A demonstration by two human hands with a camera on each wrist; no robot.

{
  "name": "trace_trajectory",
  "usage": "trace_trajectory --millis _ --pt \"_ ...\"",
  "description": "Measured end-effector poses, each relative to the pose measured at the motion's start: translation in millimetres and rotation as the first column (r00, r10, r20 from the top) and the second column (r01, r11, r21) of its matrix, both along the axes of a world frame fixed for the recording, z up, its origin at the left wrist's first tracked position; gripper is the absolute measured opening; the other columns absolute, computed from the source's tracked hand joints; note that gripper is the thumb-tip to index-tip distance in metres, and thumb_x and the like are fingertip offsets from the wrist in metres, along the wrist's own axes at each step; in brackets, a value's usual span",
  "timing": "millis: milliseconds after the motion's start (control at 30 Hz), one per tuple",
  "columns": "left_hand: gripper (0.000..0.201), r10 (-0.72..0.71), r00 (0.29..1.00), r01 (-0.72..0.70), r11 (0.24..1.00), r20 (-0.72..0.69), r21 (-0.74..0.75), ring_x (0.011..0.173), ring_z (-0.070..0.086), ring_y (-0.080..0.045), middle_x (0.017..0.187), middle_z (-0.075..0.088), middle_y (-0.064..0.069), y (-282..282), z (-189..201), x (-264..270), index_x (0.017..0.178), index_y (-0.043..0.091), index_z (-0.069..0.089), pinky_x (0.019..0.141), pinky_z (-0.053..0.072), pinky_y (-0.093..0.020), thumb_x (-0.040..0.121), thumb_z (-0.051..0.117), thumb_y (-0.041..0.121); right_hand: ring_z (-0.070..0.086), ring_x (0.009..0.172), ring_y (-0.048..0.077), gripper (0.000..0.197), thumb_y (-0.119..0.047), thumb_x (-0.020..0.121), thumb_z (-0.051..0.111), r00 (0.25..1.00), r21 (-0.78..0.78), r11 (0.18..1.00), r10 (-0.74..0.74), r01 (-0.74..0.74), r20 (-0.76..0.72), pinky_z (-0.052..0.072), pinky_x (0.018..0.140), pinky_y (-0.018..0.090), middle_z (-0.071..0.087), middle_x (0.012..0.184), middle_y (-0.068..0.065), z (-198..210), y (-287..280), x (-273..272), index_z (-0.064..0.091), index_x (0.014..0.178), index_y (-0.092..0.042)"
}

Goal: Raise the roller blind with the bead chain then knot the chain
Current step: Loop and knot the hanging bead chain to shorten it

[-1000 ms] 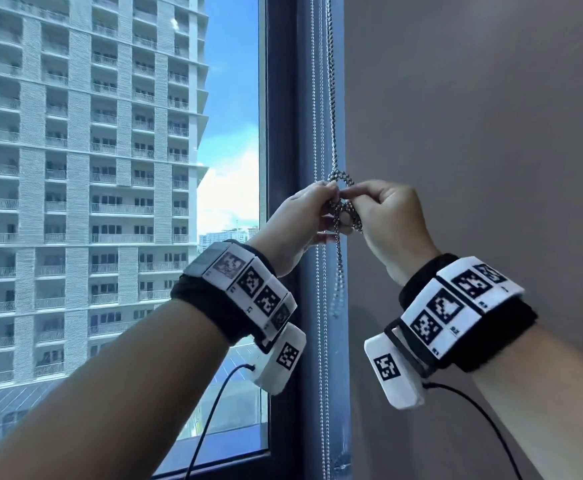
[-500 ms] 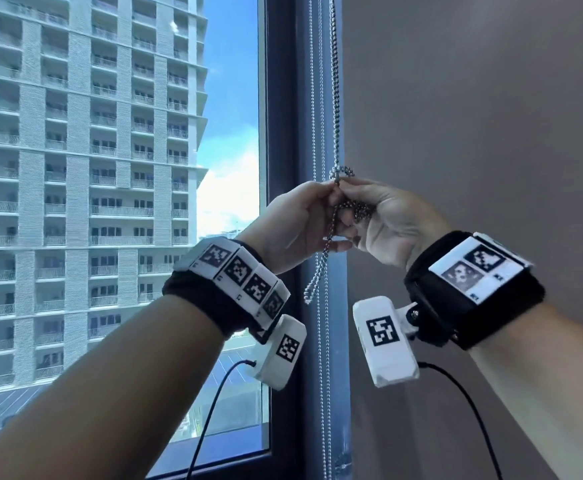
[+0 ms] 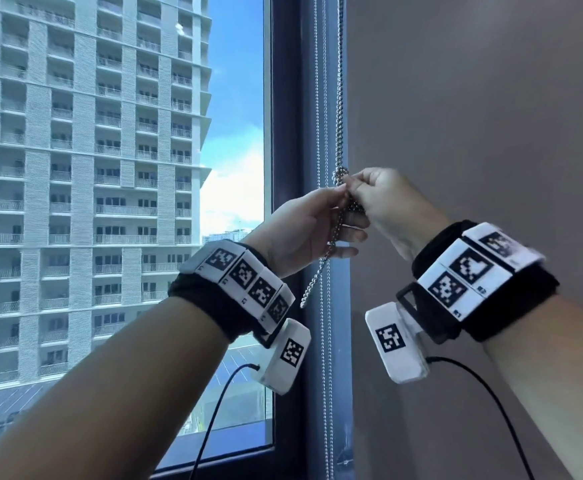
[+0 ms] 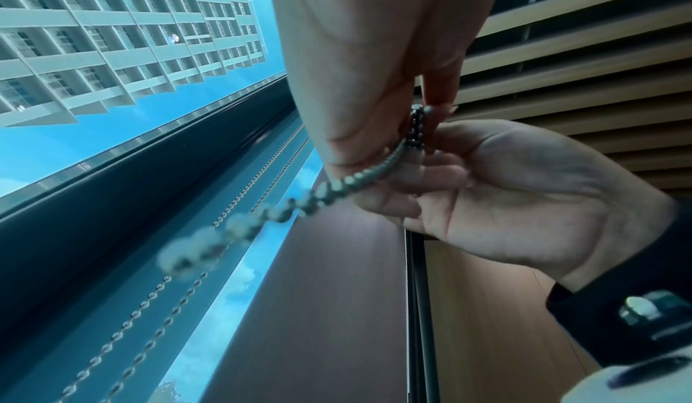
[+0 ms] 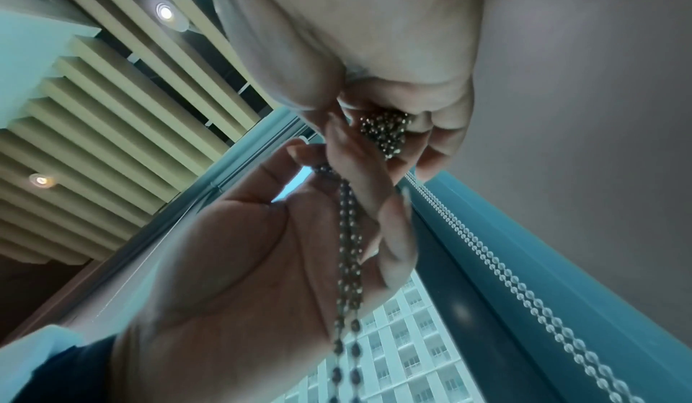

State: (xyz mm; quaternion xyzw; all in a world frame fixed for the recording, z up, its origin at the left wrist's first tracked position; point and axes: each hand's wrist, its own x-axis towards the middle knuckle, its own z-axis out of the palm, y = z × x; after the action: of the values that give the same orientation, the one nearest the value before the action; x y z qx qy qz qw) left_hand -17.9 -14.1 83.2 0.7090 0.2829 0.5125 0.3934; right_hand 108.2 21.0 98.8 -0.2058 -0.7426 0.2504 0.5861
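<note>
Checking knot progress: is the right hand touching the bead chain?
Touching. The right wrist view shows the right hand with its fingers curled round bunched bead chain.

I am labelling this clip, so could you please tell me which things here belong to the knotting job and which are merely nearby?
Part of the job:
- bead chain
- knot
- left hand
- right hand

Merely nearby:
- second chain against the window frame
- grey wall
- tower block outside

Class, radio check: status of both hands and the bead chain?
Left hand and right hand both pinching bead chain. Knot formed above fingers. Nothing obstructing.
</note>
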Motion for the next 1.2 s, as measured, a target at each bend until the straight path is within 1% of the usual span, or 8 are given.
trace_trajectory --millis 133,267,400,533,667,933,1033,1200 --pt "0.027 0.045 0.999 -0.045 0.998 -0.012 0.037 0.073 0.063 -0.018 0.084 0.062 -0.007 -0.2 -3.0 -0.4 0.102 0.013 0.054 0.071 0.049 -0.035 0.101 0.031 0.029 0.052 0.059 0.015 0.028 -0.031 0.097 0.046 0.998 0.006 0.998 -0.055 0.054 0.030 0.049 0.066 0.029 0.056 0.066 -0.001 -2.5 -0.6 -2.7 0.058 0.080 -0.012" --pt "0.039 0.031 0.999 -0.032 0.999 0.021 0.037 0.057 0.055 -0.017 0.067 0.056 -0.005 -4.4 -1.0 -3.4 0.066 0.019 0.048 0.065 0.045 -0.034 0.099 0.027 0.023 0.052 0.046 0.014 0.013 -0.014 0.091 0.059 0.976 -0.020 0.976 0.218 -0.219 -0.026 0.047 0.048 0.026 0.067 0.063 0.000 -5.0 -5.3 5.1 0.061 0.088 -0.002" --pt "0.030 -0.018 1.000 0.018 1.000 -0.007 -0.013 0.057 0.053 -0.016 0.067 0.051 -0.003 -12.2 4.6 -6.2 0.067 0.020 0.037 0.063 0.050 -0.031 0.096 0.027 0.024 0.059 0.059 0.008 0.031 -0.019 0.078 0.070 0.949 -0.146 0.943 0.309 -0.298 0.058 0.041 0.071 0.031 0.073 0.080 0.000 0.9 -0.9 17.0 0.063 0.105 -0.006" --pt "0.025 0.046 0.996 -0.046 0.999 -0.074 0.006 0.064 0.060 -0.017 0.073 0.060 -0.003 -13.4 5.1 -5.2 0.087 0.014 0.046 0.067 0.051 -0.032 0.099 0.029 0.028 0.052 0.062 0.012 0.010 -0.021 0.093 0.054 0.941 -0.202 0.953 0.266 -0.224 0.208 0.041 0.067 0.032 0.063 0.072 -0.003 7.4 -9.9 17.2 0.058 0.089 -0.012" --pt "0.025 0.204 0.972 -0.193 0.976 -0.116 0.104 0.076 0.063 -0.016 0.087 0.064 -0.004 -12.4 2.2 -6.6 0.108 0.012 0.051 0.072 0.051 -0.033 0.100 0.035 0.030 0.050 0.075 0.017 0.024 -0.030 0.098 0.044 0.949 -0.122 0.989 0.111 -0.078 0.294 0.039 0.071 0.032 0.057 0.082 0.004 9.7 -11.6 14.8 0.056 0.085 -0.015" --pt "0.017 0.422 0.900 -0.384 0.885 -0.108 0.262 0.091 0.061 -0.012 0.092 0.062 0.010 -10.6 5.3 -7.5 0.098 0.021 0.056 0.095 0.046 -0.042 0.096 0.043 0.032 0.049 0.078 0.004 0.040 -0.047 0.088 0.056 0.993 -0.041 0.992 0.118 -0.119 -0.027 0.034 0.096 0.031 0.050 0.061 -0.015 -1.2 -13.4 16.8 0.056 0.063 -0.015" --pt "0.017 0.419 0.900 -0.370 0.880 -0.118 0.298 0.085 0.060 -0.008 0.089 0.062 0.011 -11.8 5.8 -5.0 0.092 0.023 0.057 0.088 0.045 -0.037 0.096 0.042 0.031 0.045 0.056 -0.004 0.043 -0.039 0.084 0.065 0.966 -0.012 0.980 0.194 -0.199 -0.168 0.035 0.083 0.023 0.045 0.046 -0.019 -2.5 -14.7 17.0 0.038 0.053 -0.023" --pt "0.023 0.402 0.909 -0.359 0.888 -0.107 0.287 0.090 0.061 -0.007 0.099 0.065 0.006 -10.4 6.0 -10.6 0.102 0.020 0.061 0.089 0.045 -0.035 0.096 0.045 0.035 0.050 0.062 0.003 0.029 -0.031 0.090 0.058 0.943 -0.012 0.956 0.285 -0.292 -0.173 0.037 0.073 0.019 0.057 0.065 -0.006 -4.3 -14.1 26.7 0.051 0.064 -0.019"
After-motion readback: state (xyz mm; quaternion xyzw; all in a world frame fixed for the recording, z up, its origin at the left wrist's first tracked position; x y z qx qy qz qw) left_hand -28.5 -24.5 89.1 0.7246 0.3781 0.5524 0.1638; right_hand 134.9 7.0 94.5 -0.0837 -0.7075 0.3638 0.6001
